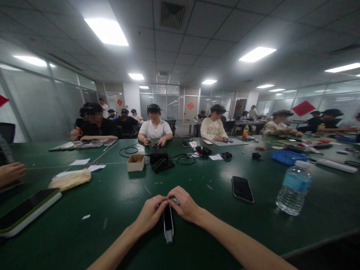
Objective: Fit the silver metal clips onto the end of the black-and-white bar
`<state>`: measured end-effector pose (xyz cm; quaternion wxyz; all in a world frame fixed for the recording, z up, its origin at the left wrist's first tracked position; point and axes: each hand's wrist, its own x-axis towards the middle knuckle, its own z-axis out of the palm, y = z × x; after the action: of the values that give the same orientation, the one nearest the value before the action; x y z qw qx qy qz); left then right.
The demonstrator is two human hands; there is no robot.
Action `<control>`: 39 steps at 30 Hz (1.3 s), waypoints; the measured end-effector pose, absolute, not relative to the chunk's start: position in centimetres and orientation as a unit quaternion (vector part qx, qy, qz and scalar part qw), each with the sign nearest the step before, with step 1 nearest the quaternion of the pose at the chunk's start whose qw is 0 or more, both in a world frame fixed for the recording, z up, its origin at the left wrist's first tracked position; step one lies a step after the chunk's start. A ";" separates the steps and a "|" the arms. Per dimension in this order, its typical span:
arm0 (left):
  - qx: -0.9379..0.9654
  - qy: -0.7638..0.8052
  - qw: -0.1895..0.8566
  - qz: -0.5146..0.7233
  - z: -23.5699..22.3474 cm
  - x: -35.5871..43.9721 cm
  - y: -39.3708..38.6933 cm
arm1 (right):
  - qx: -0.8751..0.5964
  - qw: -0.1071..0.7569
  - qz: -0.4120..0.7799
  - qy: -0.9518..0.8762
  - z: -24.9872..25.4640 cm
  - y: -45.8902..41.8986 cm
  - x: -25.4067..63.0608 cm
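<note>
A slim, elongated device (168, 221) with a dark top, pale edges and a grey near end lies on the green table (123, 210) in front of me. My left hand (153, 210) has its fingers closed at the left of the device's far end. From the other side my right hand (184, 204) is curled over that same end. A small, shiny, greenish-grey part (175, 200) shows under its fingers. The fingertips of both hands meet there, and they cover whatever lies between them.
On the right are a dark phone (242, 189), a water bottle (295, 188) and a blue tray (290, 157). A small cardboard box (135, 163) and black cables (185, 159) lie farther back. At left is a green-edged phone on a white box (30, 215). Several people sit opposite.
</note>
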<state>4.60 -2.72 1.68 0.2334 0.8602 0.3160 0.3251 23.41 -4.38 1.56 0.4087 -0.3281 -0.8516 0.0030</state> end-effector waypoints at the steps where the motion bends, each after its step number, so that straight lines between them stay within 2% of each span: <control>1: 0.858 0.317 0.239 0.327 1.7 4.6 -2.7 | -0.328 0.409 0.003 -0.851 1.5 -4.4 23.4; 11: 0.842 0.347 0.257 0.324 1.5 4.6 -2.7 | -0.342 0.403 -0.002 -0.849 1.4 -4.6 23.1; 24: 0.823 0.350 0.337 0.294 2.6 4.7 -3.3 | -0.352 0.369 -0.051 -0.859 1.1 -4.4 22.9; 26: 0.829 0.351 0.318 0.297 2.4 4.3 -2.8 | -0.348 0.356 -0.056 -0.865 1.3 -4.2 23.2; 29: 0.854 0.360 0.232 0.295 2.2 3.3 -1.8 | -0.351 0.330 -0.046 -0.875 1.6 -3.5 24.6; 33: 0.882 0.394 0.128 0.225 2.4 1.7 -0.4 | -0.428 0.265 -0.010 -0.864 1.7 -2.4 27.3; 39: 0.906 0.395 0.094 0.116 2.2 1.1 0.2 | -0.456 0.197 0.040 -0.867 1.5 -2.4 27.9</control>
<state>1.06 0.25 2.22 0.0939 0.9064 0.3950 0.1162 27.94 -2.40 1.46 0.1969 -0.4559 -0.8670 0.0401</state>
